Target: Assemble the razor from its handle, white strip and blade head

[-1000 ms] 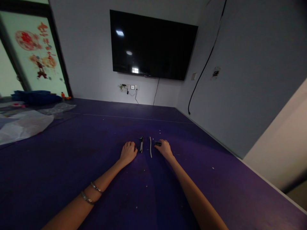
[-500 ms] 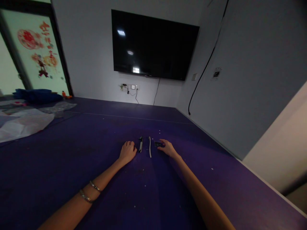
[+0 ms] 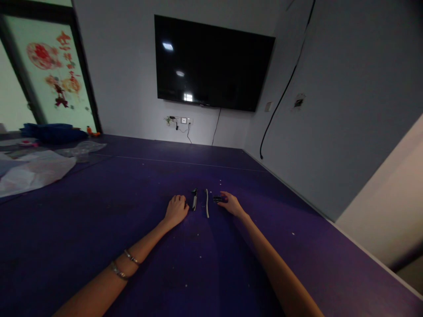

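My left hand rests palm down on the purple surface, its fingers loosely bent and nothing visible in it. Just right of it lies a narrow black-and-white piece, its kind too small to make out. Further right is a thin, slightly curved pale strip, touched by neither hand. My right hand has its thumb and fingers around the right end of a small dark object, which lies crosswise beside the strip. Part of that object is hidden by the fingers.
White plastic sheeting, clear wrap and a dark blue bundle lie at the far left. A television hangs on the wall ahead. A black cable dangles by the right wall. Small white specks dot the surface.
The whole view has shifted very slightly. Both hands and the small pieces between them keep the same places.
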Available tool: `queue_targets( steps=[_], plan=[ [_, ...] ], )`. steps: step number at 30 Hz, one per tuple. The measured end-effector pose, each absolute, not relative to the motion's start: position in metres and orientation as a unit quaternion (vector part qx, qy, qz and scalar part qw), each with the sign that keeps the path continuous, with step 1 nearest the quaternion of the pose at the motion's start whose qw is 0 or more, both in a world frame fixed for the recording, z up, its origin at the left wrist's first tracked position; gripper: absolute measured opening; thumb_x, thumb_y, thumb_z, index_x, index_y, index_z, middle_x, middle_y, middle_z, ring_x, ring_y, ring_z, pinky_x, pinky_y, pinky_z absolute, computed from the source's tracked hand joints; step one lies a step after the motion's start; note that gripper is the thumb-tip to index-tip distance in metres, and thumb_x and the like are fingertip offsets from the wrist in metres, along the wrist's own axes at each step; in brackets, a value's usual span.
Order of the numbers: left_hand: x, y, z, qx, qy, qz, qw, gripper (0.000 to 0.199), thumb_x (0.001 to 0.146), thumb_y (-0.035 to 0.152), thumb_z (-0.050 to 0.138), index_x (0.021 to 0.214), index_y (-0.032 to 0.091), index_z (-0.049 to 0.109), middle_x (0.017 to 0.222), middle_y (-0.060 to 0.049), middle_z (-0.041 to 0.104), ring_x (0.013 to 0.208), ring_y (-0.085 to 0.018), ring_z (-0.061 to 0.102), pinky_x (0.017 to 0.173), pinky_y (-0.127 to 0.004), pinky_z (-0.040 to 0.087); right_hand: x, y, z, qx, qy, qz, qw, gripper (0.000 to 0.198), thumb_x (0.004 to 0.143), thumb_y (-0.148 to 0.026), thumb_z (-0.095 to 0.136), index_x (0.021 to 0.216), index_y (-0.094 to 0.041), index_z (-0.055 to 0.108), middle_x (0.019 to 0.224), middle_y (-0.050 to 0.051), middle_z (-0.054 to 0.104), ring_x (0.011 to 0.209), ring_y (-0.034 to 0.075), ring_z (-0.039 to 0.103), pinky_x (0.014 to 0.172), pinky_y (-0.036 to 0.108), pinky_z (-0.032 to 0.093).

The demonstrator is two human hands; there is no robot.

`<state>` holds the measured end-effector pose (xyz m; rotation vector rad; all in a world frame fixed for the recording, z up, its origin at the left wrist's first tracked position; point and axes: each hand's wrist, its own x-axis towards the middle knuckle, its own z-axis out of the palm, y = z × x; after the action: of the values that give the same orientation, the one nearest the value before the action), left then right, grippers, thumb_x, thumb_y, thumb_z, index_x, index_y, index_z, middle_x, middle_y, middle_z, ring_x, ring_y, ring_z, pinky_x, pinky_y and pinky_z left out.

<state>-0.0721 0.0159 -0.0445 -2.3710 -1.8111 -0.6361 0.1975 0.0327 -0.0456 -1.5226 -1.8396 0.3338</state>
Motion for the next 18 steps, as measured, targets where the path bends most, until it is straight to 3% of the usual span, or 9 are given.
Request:
queue_targets(
  steps=[6,10,18],
  plan=[
    [-0.076,0.02,-0.044,-0.772,-0.597,-0.212,0.057,0.022,0.082,0.025,0.042,0.097,0.014,0.054,0.106,-0.012,0.056,0.101,-0.023,0.052,0.087,-0.034,0.039,0.225,0.023,-0.05,-0.6,-0.726,-0.008,0.336,0.036,0.077,-0.024,0.055,0.112,-0.015,0.06,0.116,0.011,0.06,0.112,0.023,0.051,0.097,0.04,0.036],
    [-0.101,0.033,-0.039,-0.78,-0.578,-0.217,0.101,0.029,0.084,0.025,0.038,0.105,0.011,0.054,0.123,-0.015,0.051,0.117,-0.026,0.043,0.095,-0.037,0.035,0.255,0.006,-0.059,-0.65,-0.706,-0.056,0.273,0.039,0.083,-0.027,0.047,0.117,-0.013,0.058,0.127,0.015,0.052,0.12,0.026,0.043,0.098,0.039,0.034],
    [-0.163,0.061,-0.045,-0.733,-0.662,-0.149,0.047,0.05,0.088,0.04,0.029,0.127,0.015,0.046,0.137,-0.013,0.042,0.126,-0.036,0.034,0.098,-0.051,0.03,0.275,-0.011,-0.067,-0.7,-0.681,-0.073,0.202,0.042,0.088,-0.028,0.036,0.119,-0.01,0.057,0.125,0.016,0.054,0.119,0.025,0.045,0.099,0.038,0.034]
  ],
)
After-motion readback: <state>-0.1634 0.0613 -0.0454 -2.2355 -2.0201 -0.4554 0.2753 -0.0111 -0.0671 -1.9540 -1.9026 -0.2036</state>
